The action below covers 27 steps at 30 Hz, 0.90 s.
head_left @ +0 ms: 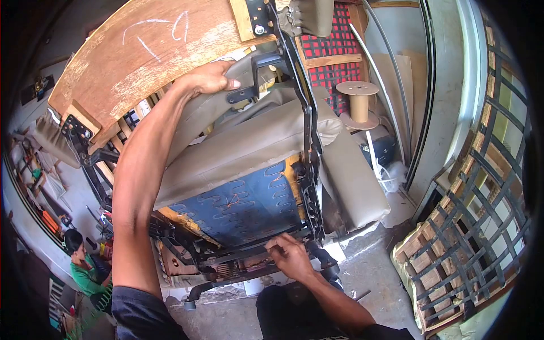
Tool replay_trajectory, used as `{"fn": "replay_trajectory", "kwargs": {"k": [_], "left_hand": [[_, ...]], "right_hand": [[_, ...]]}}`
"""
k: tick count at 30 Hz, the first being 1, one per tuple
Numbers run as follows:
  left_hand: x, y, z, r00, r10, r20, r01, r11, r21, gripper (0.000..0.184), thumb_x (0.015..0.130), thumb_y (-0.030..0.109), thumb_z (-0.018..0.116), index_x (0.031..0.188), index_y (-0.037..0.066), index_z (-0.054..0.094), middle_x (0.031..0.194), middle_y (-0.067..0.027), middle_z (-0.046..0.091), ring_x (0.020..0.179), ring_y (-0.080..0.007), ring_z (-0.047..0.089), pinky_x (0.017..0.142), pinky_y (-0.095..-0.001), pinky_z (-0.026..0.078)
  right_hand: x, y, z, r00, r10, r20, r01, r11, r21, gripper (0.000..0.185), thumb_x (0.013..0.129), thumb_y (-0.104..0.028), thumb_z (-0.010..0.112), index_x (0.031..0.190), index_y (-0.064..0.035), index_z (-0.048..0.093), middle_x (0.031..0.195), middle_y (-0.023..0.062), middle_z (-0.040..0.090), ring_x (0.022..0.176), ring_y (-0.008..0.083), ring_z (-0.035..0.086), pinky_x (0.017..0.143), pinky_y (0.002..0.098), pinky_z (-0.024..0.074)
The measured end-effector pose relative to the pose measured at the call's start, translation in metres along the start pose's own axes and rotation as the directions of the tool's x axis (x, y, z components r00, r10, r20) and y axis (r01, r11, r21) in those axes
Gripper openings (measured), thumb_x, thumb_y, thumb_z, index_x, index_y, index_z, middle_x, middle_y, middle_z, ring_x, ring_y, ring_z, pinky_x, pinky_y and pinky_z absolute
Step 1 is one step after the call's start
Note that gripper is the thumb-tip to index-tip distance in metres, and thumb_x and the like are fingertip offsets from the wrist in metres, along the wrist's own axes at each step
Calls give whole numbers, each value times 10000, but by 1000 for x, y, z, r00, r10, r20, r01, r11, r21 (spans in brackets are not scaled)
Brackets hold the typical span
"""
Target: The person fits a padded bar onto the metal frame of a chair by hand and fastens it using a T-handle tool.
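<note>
Your L forearm leads up to L hand, clamped on gray cover; R hand, fingers curled tog., is nearer blue panel, up & L of it, long axis crosswise.

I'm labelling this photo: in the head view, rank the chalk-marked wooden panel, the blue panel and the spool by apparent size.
1. Chalk-marked wooden panel
2. Blue panel
3. Spool, clearly smallest

The person wears a dark, short-sleeved shirt with partly visible pale print; the left hand and right hand are bare.
</note>
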State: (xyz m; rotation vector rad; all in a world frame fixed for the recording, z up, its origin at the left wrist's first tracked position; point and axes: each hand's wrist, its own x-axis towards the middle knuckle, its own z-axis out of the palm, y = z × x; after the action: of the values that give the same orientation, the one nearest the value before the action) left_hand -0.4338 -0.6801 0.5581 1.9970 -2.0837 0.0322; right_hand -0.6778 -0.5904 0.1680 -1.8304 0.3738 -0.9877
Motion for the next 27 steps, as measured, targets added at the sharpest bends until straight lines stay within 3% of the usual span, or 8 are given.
{"fn": "replay_trajectory", "kwargs": {"k": [6,8,10,18,20,22,24,27], "left_hand": [[-4,-5,12,929,-43,-369,187,913,364,555,924,236,643,1402,13,468,1256,-259,608,1179,-380,577,1029,-418,419],[-13,-9,18,943,62,-327,2,982,191,564,933,267,637,1401,6,463,1276,-305,568,1208,-405,552,1036,-441,412],[-23,-3,38,915,173,-364,-2,906,424,555,928,178,648,1409,-2,438,1238,-272,591,1215,-362,548,1045,-446,418],[-24,-19,51,815,79,-574,-351,856,-379,572,883,140,712,1394,20,485,1187,-239,602,1115,-312,577,990,-401,427],[-24,-34,61,755,66,-653,-359,874,-327,572,865,127,736,1375,8,505,1140,-199,632,1097,-254,581,965,-372,441],[-43,-32,72,709,30,-705,-25,1000,17,532,845,93,754,1326,1,547,1143,-175,636,1133,-219,567,983,-333,441],[-50,-24,82,688,-189,-700,170,981,-97,439,846,57,749,1250,-12,593,1143,-142,655,1082,-196,598,949,-297,468],[-51,-52,97,581,-273,-767,-474,653,-591,398,848,52,758,1212,-8,606,1096,-86,698,914,-164,649,854,-291,516]], "right_hand": [[-1,13,1,999,-41,-1,41,999,-16,136,855,-6,627,978,-37,673,916,121,645,850,291,668,704,367,533],[-1,13,5,998,-56,10,57,998,-29,136,858,7,633,982,-23,680,908,105,650,847,260,671,672,343,543],[-1,10,9,999,-8,45,9,1000,-21,134,861,-1,632,982,-26,682,912,108,655,853,265,676,695,356,544],[-9,16,11,998,3,66,-3,1000,-2,127,876,-36,597,985,-48,660,945,138,650,868,320,658,748,393,525],[-10,17,12,997,18,76,-18,1000,8,131,875,-34,600,990,-50,660,947,139,650,867,321,658,746,392,525],[-8,13,11,995,37,92,-36,999,-13,141,868,-29,611,996,-55,661,957,140,652,865,322,652,747,386,526],[-7,8,10,995,34,93,-32,999,-19,122,877,-34,614,989,-46,661,960,130,653,866,305,654,748,379,526],[-7,25,22,997,45,62,-53,990,134,102,901,-47,611,992,-32,656,949,100,647,855,255,652,742,364,529]]}}
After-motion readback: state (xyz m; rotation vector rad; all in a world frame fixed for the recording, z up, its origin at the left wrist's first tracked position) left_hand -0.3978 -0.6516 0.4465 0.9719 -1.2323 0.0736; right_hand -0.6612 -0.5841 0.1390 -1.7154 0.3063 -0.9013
